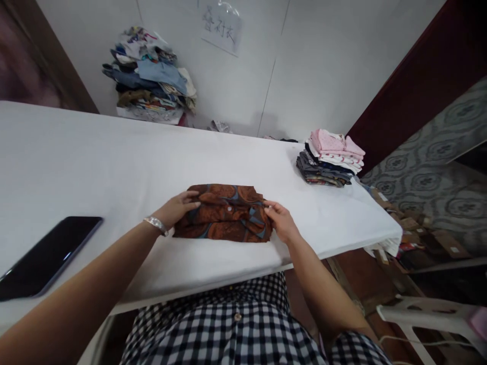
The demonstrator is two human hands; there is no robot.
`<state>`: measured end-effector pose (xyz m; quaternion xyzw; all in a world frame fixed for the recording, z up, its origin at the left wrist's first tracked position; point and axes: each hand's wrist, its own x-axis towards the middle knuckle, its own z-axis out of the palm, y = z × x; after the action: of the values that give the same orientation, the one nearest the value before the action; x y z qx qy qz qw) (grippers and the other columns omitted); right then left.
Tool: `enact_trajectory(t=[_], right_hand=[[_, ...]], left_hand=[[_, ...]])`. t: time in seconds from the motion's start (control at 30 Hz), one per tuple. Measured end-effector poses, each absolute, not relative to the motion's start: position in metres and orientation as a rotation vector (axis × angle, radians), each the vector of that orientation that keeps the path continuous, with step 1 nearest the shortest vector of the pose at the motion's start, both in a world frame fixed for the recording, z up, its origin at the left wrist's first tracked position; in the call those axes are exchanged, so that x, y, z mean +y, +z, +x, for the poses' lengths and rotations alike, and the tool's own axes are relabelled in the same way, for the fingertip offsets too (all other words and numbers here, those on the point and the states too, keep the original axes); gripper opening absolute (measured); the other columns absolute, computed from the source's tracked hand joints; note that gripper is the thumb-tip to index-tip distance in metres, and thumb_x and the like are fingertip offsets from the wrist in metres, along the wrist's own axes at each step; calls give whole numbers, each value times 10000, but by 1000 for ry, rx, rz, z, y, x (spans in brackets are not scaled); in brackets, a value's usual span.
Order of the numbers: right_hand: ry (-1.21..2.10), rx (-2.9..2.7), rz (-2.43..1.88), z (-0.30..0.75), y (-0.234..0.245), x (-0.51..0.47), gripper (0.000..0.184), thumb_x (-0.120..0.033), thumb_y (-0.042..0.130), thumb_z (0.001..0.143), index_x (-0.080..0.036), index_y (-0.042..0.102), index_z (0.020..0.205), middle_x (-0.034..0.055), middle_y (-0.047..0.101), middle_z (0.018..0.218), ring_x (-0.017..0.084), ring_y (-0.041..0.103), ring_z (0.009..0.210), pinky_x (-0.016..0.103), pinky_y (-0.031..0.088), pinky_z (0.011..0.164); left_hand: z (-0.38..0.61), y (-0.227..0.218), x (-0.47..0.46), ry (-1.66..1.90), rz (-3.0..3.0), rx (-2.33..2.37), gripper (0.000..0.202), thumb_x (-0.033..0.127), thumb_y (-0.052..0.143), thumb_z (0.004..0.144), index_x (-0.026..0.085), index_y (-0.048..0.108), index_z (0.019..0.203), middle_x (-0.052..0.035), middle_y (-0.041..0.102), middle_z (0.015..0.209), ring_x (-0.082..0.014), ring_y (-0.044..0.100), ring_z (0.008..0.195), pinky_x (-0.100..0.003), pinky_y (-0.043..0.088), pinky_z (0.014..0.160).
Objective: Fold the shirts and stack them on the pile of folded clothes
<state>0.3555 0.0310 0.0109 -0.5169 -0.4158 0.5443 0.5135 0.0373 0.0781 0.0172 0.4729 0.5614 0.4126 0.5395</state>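
Observation:
A brown shirt [224,215] patterned in rust and blue lies folded into a flat rectangle on the white-covered table [144,157]. One small pale button shows near its middle. At the shirt's left end, my left hand [178,207] grips the fabric, thumb and index finger on top; its other fingers are partly hidden. A silver bracelet [156,224] circles that wrist. My right hand [280,220] pinches the shirt's right edge, with the thumb and fingers close together.
On the left lies a black phone [53,256]. A neat pile of folded clothes [331,157] stands at the table's right end. Behind the far edge rises a loose heap of clothes [152,76]. A white plastic stool [429,319] is at lower right.

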Motion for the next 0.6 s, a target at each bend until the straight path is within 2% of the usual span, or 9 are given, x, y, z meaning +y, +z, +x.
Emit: enact_trajectory(t=[0.13, 0.23, 0.33, 0.47, 0.6], right_hand=[[1368, -1084, -1384, 357, -8, 24, 515, -427, 705, 711, -195, 596, 1157, 18, 666, 807, 159, 621, 771, 312, 488, 755], [1393, -1189, -1381, 354, -2, 29, 586, -404, 699, 726, -202, 543, 1253, -13, 629, 742, 141, 601, 716, 297, 479, 719], [1332, -1313, -1312, 350, 9, 31, 539, -347, 719, 701, -195, 589, 1201, -63, 524, 618, 104, 513, 595, 266, 445, 645], [1215, -1290, -1038, 351, 25, 16, 426, -316, 691, 741, -244, 622, 1155, -47, 525, 703, 89, 484, 644, 237, 424, 645], [1312, -1343, -919, 358, 32, -13, 398, -294, 677, 772, -300, 626, 1167, -32, 522, 738, 85, 453, 601, 212, 396, 538]], left_hand=[[34, 4, 75, 878, 1096, 1377, 682, 446, 786, 552, 197, 589, 1156, -99, 702, 1041, -264, 649, 992, -423, 511, 911], [41, 11, 74, 910, 1118, 1376, 701, 461, 784, 545, 183, 588, 1157, -98, 712, 991, -273, 650, 992, -443, 502, 933], [49, 23, 68, 1022, 1198, 1307, 669, 444, 785, 543, 195, 600, 1135, -74, 708, 987, -260, 648, 985, -431, 501, 943], [50, 42, 50, 1086, 1260, 1182, 586, 428, 755, 611, 234, 606, 1143, -61, 695, 1017, -243, 654, 945, -387, 550, 861], [44, 55, 26, 944, 1253, 1119, 558, 411, 759, 614, 290, 625, 1142, -56, 706, 995, -254, 664, 924, -363, 579, 781]])
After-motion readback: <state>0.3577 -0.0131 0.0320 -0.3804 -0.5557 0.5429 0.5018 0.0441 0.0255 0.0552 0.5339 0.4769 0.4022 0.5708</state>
